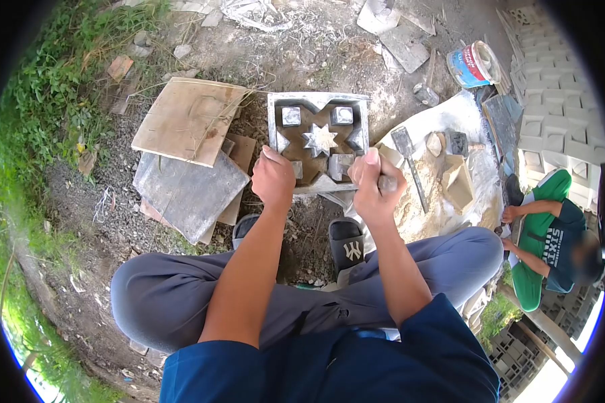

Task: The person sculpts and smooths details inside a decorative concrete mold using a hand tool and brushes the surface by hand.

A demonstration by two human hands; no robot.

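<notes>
In front of me lies a square grey mould (318, 189) with a pale eight-pointed star (320, 140) at its centre and small blocks inside near the corners. My left hand (274, 178) is closed at the mould's near left corner, its thumb up against the rim. My right hand (376, 188) is closed by the near right corner, around a short greyish piece (387, 183) with a rounded end. Most of that piece is hidden by the fingers, so its kind does not show.
Flat boards (191, 191) are stacked on the left. To the right, a white sheet (460, 114) bears sandy powder, a trowel-like tool (412, 168) and a cut container (458, 185). Beyond stands a paint bucket (474, 65). Another person (551, 235) sits at the far right beside stacked patterned blocks (551, 101).
</notes>
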